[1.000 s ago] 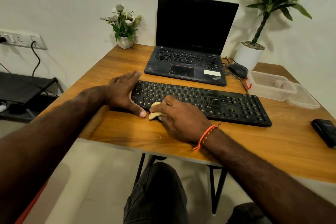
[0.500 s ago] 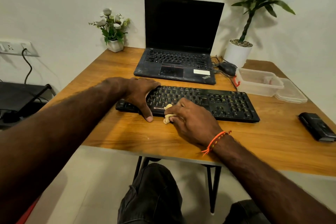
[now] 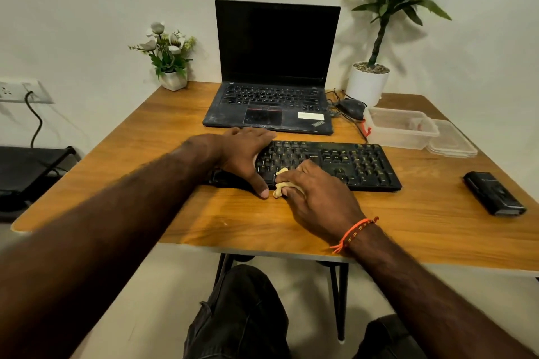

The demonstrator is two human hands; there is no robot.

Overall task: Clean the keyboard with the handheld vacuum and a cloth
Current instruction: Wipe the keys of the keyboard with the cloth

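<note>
Meanwhile left hand [image 3: 243,154] flat on keyboard [image 3: 344,165].

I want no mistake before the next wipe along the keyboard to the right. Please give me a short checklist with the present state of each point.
1. Cloth held in the right hand: ok.
2. Left hand rests on the keyboard left end, steadying it: ok.
3. Keys to the right are uncovered for wiping: ok.
4. Keyboard lies flat on the table: ok.
5. Dust left between keys: cannot tell.
6. Handheld vacuum within reach: cannot tell; a black device lies at the right, unidentified.
</note>
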